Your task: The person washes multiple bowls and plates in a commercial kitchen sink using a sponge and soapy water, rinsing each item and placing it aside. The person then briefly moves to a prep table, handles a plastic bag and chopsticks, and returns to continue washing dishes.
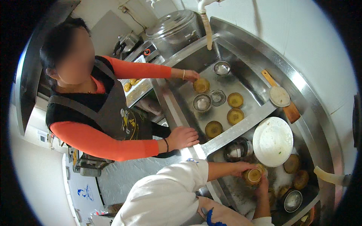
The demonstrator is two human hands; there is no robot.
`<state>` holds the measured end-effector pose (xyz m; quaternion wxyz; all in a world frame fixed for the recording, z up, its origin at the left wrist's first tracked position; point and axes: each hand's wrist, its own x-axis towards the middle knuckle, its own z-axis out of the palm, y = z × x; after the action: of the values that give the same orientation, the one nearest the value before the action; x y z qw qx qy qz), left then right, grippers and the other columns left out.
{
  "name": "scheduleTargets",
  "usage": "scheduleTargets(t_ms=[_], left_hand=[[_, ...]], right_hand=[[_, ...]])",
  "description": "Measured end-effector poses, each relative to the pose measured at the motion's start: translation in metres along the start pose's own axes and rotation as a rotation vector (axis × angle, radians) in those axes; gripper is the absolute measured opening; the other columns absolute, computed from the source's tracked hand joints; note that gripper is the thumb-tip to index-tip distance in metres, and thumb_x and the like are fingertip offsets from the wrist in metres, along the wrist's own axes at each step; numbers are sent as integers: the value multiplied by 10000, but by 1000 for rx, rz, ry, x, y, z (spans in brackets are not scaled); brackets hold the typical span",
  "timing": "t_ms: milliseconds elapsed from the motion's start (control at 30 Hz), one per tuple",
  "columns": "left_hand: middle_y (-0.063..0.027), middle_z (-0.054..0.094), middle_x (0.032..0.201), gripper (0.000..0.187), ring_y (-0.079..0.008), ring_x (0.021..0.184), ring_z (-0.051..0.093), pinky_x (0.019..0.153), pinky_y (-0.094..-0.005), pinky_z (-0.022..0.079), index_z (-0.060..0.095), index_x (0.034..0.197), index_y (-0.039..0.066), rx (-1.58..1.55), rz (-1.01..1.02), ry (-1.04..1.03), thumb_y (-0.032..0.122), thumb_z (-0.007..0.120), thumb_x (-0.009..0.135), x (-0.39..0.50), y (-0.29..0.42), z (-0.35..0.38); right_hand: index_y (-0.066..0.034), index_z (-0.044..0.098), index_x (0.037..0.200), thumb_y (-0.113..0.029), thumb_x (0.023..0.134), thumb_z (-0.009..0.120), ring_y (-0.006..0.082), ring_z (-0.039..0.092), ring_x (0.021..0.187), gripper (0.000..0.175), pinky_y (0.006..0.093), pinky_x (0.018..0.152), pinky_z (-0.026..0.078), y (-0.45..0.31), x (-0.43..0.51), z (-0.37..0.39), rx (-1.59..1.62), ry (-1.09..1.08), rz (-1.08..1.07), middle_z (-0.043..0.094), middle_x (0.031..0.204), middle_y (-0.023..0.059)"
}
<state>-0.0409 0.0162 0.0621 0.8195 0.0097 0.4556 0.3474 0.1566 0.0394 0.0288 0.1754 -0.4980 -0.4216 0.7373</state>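
Note:
My left hand (243, 168) and my right hand (263, 183) grip a brown bowl (254, 176) from opposite sides. The bowl is tilted, with its pale round foot towards me. It is held over the near basin of a steel sink (236, 195). Just beyond my hands, a large white plate (273, 141) leans in this basin, next to a dark, shiny metal vessel (236, 151). More brown bowls (300, 179) lie to the right of my hands, and a small steel bowl (293, 200) is near the basin's front corner.
A co-worker's hand (192, 75) touches a brown bowl (201, 85) in the far basin; the other hand (182, 137) rests on the sink rim. Brown bowls (235, 116), a steel bowl (202, 102) and a ladle (222, 67) lie there. A wooden-handled utensil (279, 96) lies on the ledge.

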Motion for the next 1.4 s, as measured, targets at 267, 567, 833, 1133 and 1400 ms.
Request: scheduleTargets(t_ms=[267, 567, 833, 1133, 1400], left_hand=[[-12, 603, 936, 313, -144, 878, 539, 741, -333, 454, 569, 1054, 112, 868, 200, -26, 139, 640, 751, 18, -29, -34], [-131, 593, 1056, 481, -265, 965, 562, 836, -375, 453, 512, 1158, 70, 1283, 1015, 75, 199, 679, 726, -1, -41, -15], [-32, 574, 1082, 427, -127, 1006, 541, 903, -290, 424, 482, 1170, 61, 756, 490, -259, 87, 664, 785, -95, 5, 78], [-67, 567, 1068, 297, -202, 940, 547, 854, -341, 441, 499, 1139, 60, -85, 489, 10, 237, 512, 900, -107, -15, 109], [-81, 547, 1093, 310, -223, 1013, 533, 880, -367, 447, 471, 1135, 58, -278, 874, -44, 222, 546, 883, -175, 68, 68]], right_hand=[[10, 435, 1236, -271, 816, 540, 346, 516, 1008, 516, 474, 884, 379, 91, 59, -7, -1552, 25, -502, 528, 1135, 202], [-84, 484, 1237, -302, 839, 556, 264, 418, 1187, 459, 354, 1013, 302, -32, -49, 57, -744, 188, -784, 437, 1286, 146], [-63, 510, 1174, -411, 851, 514, 242, 535, 1017, 475, 388, 872, 433, -113, -46, 17, 476, 108, 32, 542, 1141, 83], [-73, 401, 1308, -327, 879, 467, 348, 351, 1215, 503, 443, 992, 299, -77, -119, 104, -245, 486, -856, 307, 1361, 175], [-72, 479, 1228, -293, 876, 503, 304, 459, 1118, 417, 360, 927, 375, -60, -105, 74, -361, 357, -546, 470, 1198, 173]])
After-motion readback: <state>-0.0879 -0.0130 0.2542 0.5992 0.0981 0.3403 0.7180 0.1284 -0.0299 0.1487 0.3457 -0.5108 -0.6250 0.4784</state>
